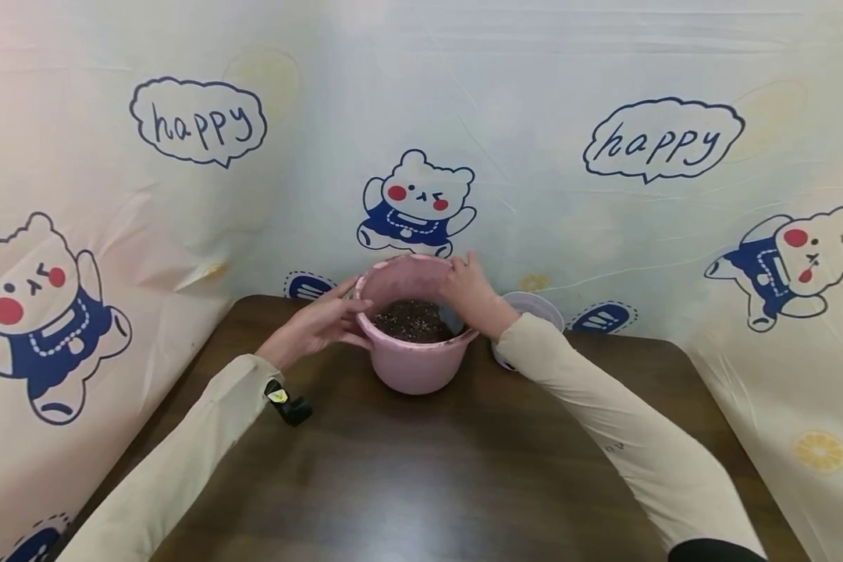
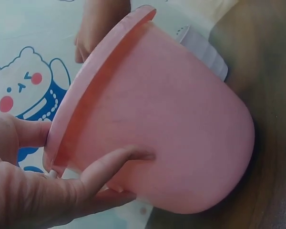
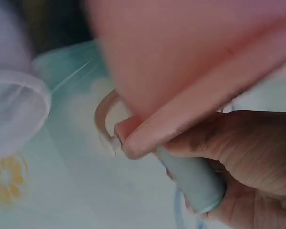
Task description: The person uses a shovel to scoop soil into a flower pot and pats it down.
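Right wrist view: pale container (image 3: 12, 107) cut off at left edge; pink pot (image 3: 190, 57) cropped, blurred; grey-green handle (image 3: 196, 185) runs out of sight behind it. Head view: right sleeve (image 1: 604, 406) covers part of container.

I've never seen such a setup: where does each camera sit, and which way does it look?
Head: worn on the head, looking forward and down at the pink bucket; left hand, right hand, sleeves show.
Left wrist: worn there, facing the bucket's outside; left hand and part of the right show.
Right wrist: worn there, facing the rim and handle; right hand shows.
Wrist views share bucket and pale container.
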`<control>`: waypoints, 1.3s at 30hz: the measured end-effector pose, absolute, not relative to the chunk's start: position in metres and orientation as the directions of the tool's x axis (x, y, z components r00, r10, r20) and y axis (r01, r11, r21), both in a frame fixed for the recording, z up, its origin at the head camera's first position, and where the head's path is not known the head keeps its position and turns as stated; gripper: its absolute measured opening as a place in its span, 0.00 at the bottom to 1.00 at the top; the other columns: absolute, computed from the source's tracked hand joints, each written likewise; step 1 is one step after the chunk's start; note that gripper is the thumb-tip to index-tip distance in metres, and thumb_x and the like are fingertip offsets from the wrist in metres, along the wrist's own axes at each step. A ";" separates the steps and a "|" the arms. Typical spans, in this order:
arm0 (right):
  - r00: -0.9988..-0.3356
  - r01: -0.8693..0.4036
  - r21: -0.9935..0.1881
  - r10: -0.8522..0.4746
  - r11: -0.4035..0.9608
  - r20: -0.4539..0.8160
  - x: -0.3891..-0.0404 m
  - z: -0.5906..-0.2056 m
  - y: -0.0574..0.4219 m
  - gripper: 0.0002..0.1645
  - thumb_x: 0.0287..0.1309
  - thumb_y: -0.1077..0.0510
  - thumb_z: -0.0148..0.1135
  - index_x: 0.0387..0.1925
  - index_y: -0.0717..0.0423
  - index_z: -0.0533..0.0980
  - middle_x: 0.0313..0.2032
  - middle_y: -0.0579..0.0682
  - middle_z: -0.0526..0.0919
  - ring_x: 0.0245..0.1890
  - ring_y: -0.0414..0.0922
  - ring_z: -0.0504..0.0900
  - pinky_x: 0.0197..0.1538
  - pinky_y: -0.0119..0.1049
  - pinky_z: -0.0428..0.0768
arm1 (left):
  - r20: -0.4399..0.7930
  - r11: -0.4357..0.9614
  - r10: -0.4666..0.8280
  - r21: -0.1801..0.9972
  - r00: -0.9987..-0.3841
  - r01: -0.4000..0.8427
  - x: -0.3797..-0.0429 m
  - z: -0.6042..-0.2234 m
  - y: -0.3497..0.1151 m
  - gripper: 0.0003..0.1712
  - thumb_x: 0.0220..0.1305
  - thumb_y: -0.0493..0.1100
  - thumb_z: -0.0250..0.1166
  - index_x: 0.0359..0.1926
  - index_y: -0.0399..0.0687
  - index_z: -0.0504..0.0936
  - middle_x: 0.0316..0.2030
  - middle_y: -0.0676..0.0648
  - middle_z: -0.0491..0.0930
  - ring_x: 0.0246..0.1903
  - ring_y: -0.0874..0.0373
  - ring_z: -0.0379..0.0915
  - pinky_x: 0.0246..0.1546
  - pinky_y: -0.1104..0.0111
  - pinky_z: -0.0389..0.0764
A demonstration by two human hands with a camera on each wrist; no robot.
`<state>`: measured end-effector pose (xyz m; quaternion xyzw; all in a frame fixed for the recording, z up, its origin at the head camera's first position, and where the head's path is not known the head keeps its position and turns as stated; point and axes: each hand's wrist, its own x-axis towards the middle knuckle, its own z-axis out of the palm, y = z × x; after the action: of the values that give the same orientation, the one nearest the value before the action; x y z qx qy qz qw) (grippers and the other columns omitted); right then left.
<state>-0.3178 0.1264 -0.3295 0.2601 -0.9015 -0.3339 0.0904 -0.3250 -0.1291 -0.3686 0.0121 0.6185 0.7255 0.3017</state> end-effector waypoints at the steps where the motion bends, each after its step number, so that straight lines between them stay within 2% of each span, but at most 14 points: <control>1: -0.852 -0.410 0.646 -0.522 0.644 -0.021 -0.320 -0.330 0.127 0.13 0.73 0.63 0.59 0.46 0.51 0.88 0.45 0.50 0.89 0.51 0.51 0.78 0.58 0.51 0.75 | -0.350 -0.055 0.456 0.907 -0.818 -0.418 -0.325 -0.369 -0.129 0.48 0.80 0.35 0.51 0.85 0.68 0.34 0.82 0.29 0.37 0.77 0.27 0.49 0.61 0.35 0.76; 6: -0.820 -0.457 0.647 -0.572 0.611 -0.039 -0.330 -0.331 0.136 0.10 0.69 0.62 0.65 0.47 0.53 0.88 0.47 0.51 0.90 0.53 0.53 0.79 0.59 0.54 0.78 | -0.325 -0.056 0.466 0.917 -0.823 -0.395 -0.326 -0.368 -0.127 0.48 0.80 0.35 0.51 0.85 0.70 0.34 0.81 0.28 0.38 0.77 0.26 0.49 0.61 0.33 0.74; 9: -0.794 -0.500 0.587 -0.607 0.636 -0.019 -0.333 -0.330 0.144 0.11 0.64 0.59 0.72 0.47 0.54 0.88 0.50 0.52 0.90 0.57 0.54 0.78 0.61 0.55 0.77 | -0.323 -0.058 0.467 0.918 -0.823 -0.393 -0.328 -0.366 -0.126 0.48 0.80 0.36 0.52 0.85 0.71 0.35 0.81 0.27 0.40 0.77 0.26 0.50 0.60 0.33 0.75; 11: -0.774 -0.529 0.546 -0.633 0.650 0.003 -0.335 -0.330 0.149 0.10 0.62 0.58 0.74 0.45 0.54 0.88 0.49 0.52 0.90 0.57 0.53 0.78 0.59 0.54 0.77 | -0.320 -0.057 0.469 0.919 -0.823 -0.390 -0.329 -0.367 -0.126 0.48 0.80 0.36 0.51 0.85 0.72 0.35 0.81 0.27 0.40 0.77 0.26 0.50 0.59 0.34 0.76; 16: -0.759 -0.604 0.411 -0.650 0.683 -0.033 -0.338 -0.330 0.155 0.09 0.62 0.54 0.75 0.41 0.55 0.87 0.44 0.53 0.89 0.52 0.53 0.77 0.51 0.49 0.74 | -0.331 -0.056 0.465 0.915 -0.821 -0.400 -0.328 -0.368 -0.124 0.48 0.80 0.36 0.51 0.85 0.73 0.35 0.81 0.27 0.37 0.77 0.26 0.48 0.59 0.34 0.76; 19: -0.780 -0.618 0.256 -0.621 0.743 -0.078 -0.340 -0.331 0.158 0.12 0.61 0.52 0.76 0.41 0.55 0.86 0.44 0.53 0.88 0.53 0.53 0.75 0.53 0.49 0.70 | -0.341 -0.053 0.453 0.912 -0.824 -0.407 -0.327 -0.368 -0.123 0.47 0.80 0.36 0.51 0.85 0.72 0.35 0.82 0.29 0.36 0.78 0.27 0.48 0.60 0.33 0.74; 21: -0.786 -0.617 0.173 -0.610 0.768 -0.096 -0.340 -0.331 0.159 0.11 0.62 0.53 0.75 0.41 0.55 0.86 0.44 0.52 0.87 0.54 0.52 0.75 0.55 0.49 0.68 | -0.341 -0.052 0.451 0.913 -0.825 -0.406 -0.326 -0.368 -0.124 0.47 0.80 0.36 0.50 0.85 0.71 0.35 0.82 0.30 0.36 0.78 0.27 0.47 0.61 0.33 0.74; 24: -0.784 -0.621 0.111 -0.612 0.776 -0.106 -0.339 -0.333 0.158 0.09 0.64 0.55 0.73 0.42 0.55 0.86 0.45 0.53 0.87 0.54 0.52 0.75 0.57 0.50 0.68 | -0.339 -0.061 0.455 0.911 -0.824 -0.409 -0.325 -0.370 -0.125 0.47 0.80 0.36 0.50 0.85 0.69 0.34 0.82 0.30 0.36 0.78 0.27 0.46 0.61 0.33 0.73; 33: -0.799 -0.600 0.215 -0.589 0.770 -0.120 -0.337 -0.342 0.136 0.07 0.63 0.55 0.73 0.42 0.50 0.86 0.43 0.47 0.88 0.50 0.50 0.79 0.60 0.51 0.70 | -0.348 -0.064 0.466 0.904 -0.813 -0.423 -0.323 -0.372 -0.129 0.47 0.81 0.36 0.49 0.85 0.68 0.31 0.82 0.30 0.33 0.79 0.28 0.42 0.63 0.33 0.71; 36: -0.791 -0.601 0.301 -0.605 0.741 -0.089 -0.332 -0.342 0.128 0.05 0.68 0.57 0.69 0.43 0.50 0.87 0.43 0.48 0.90 0.50 0.49 0.82 0.64 0.52 0.72 | -0.351 -0.051 0.464 0.906 -0.813 -0.420 -0.324 -0.371 -0.128 0.47 0.81 0.36 0.49 0.85 0.68 0.31 0.82 0.30 0.33 0.79 0.27 0.42 0.62 0.34 0.72; 39: -0.789 -0.588 0.382 -0.610 0.713 -0.076 -0.330 -0.343 0.121 0.09 0.72 0.57 0.63 0.45 0.51 0.87 0.46 0.49 0.90 0.52 0.49 0.84 0.66 0.56 0.74 | -0.348 -0.044 0.466 0.909 -0.814 -0.414 -0.325 -0.371 -0.127 0.48 0.81 0.36 0.49 0.85 0.68 0.31 0.82 0.30 0.32 0.79 0.27 0.43 0.61 0.35 0.74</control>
<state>-0.3304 0.1209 -0.3431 0.3236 -0.9251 -0.1968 0.0277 -0.3247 -0.1271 -0.3707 0.0210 0.6207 0.7222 0.3046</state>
